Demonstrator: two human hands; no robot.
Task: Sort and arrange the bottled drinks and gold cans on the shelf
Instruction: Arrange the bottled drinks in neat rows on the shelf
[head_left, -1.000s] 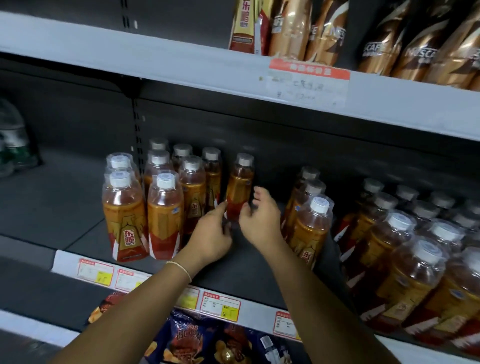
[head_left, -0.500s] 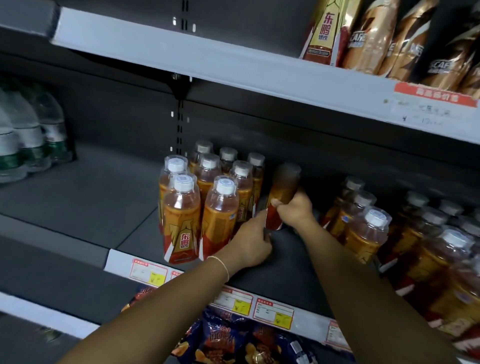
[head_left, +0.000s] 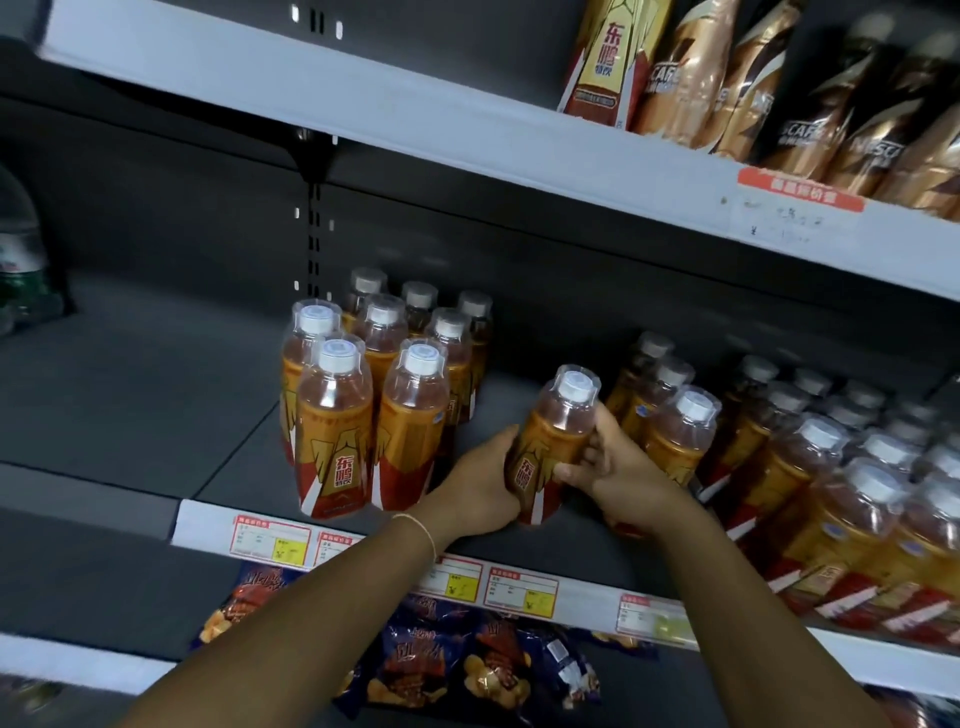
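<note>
- Dark grey shop shelf, head view: a block of orange bottles stands left of a bare lane, with longer rows right of it.
- Within that lane, near the front edge, is the held bottle, its long axis nearly upright and its cap tipped slightly right.
- Its lower body is wrapped from the left by the left hand; the right hand curls its fingers round from the right, both equally near.
</note>
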